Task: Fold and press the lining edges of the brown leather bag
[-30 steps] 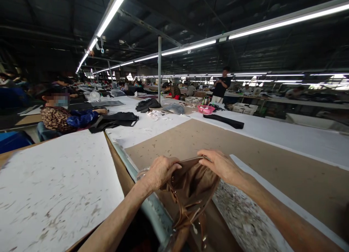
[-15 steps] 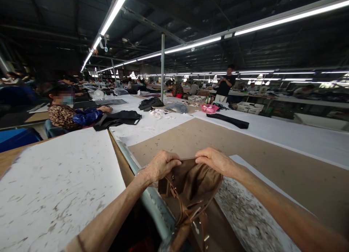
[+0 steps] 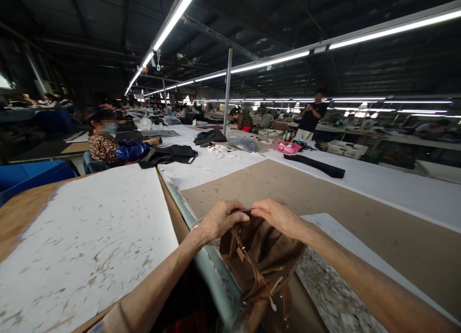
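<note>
A brown leather bag (image 3: 261,261) hangs over the near table edge, its straps and a small tag dangling below. My left hand (image 3: 219,220) pinches the top rim of the bag on the left. My right hand (image 3: 277,216) pinches the same rim on the right, and the two sets of fingertips almost meet above the bag's mouth. The bag's far side is hidden behind my hands.
A white speckled sheet (image 3: 86,242) covers the left table, a brown board (image 3: 288,189) lies ahead. Black fabric (image 3: 317,166) and a pink basket (image 3: 288,147) sit farther off. A seated person (image 3: 108,146) works at left, and another person (image 3: 311,116) stands far back.
My hands have drawn closer together along the bag's rim, narrowing its mouth. The view has shifted, so the bag and hands sit slightly more to the right.
</note>
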Demonstrator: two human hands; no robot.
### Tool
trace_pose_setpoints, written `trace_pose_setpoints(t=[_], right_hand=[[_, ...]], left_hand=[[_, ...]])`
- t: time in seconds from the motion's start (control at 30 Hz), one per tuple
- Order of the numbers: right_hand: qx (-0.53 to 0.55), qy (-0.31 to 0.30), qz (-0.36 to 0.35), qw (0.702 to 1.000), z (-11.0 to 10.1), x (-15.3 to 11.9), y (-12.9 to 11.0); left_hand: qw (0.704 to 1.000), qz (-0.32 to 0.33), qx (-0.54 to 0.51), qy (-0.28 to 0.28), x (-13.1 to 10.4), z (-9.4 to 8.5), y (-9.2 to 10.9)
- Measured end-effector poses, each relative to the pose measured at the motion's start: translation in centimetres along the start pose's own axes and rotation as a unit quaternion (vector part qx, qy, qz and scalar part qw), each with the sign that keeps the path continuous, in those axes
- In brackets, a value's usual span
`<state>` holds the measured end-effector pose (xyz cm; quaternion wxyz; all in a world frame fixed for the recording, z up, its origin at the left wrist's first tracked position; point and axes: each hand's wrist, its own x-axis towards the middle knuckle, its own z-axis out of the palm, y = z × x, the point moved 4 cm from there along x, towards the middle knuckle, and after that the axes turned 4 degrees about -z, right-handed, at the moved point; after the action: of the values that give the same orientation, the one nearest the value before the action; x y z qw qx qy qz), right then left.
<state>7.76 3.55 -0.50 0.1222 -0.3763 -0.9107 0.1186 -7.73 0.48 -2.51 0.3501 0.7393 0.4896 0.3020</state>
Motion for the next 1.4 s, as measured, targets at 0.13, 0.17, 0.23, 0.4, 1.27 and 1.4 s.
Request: trace_pose_setpoints(t=[0.13, 0.17, 0.23, 0.4, 1.27, 1.4], right_hand=[[-0.002, 0.006, 0.003, 1.0, -0.1, 0.0, 0.0], [-0.003, 0.007, 0.003, 1.0, -0.1, -0.1, 0.0], [-0.006, 0.008, 0.002, 1.0, -0.1, -0.1, -0.1], [-0.011, 0.004, 0.007, 1.0, 0.0, 0.1, 0.0], [0.015, -0.049, -0.026, 0.998, 0.7, 2.1, -1.9], [-0.008, -0.095, -0.011, 0.995, 0.7, 2.5, -3.7]], left_hand=[[0.996, -0.073, -0.037, 0.04, -1.9, -1.4, -1.3], [0.994, -0.092, -0.032, 0.058, -2.3, -1.8, -1.6], [0.99, -0.109, -0.014, 0.084, -2.7, -2.3, -1.8], [0.995, -0.054, 0.002, 0.082, -2.0, -2.0, -0.9], [0.989, -0.07, -0.091, 0.097, -0.6, -0.6, -1.9], [0.972, -0.056, -0.2, 0.107, -1.4, -0.3, -1.7]])
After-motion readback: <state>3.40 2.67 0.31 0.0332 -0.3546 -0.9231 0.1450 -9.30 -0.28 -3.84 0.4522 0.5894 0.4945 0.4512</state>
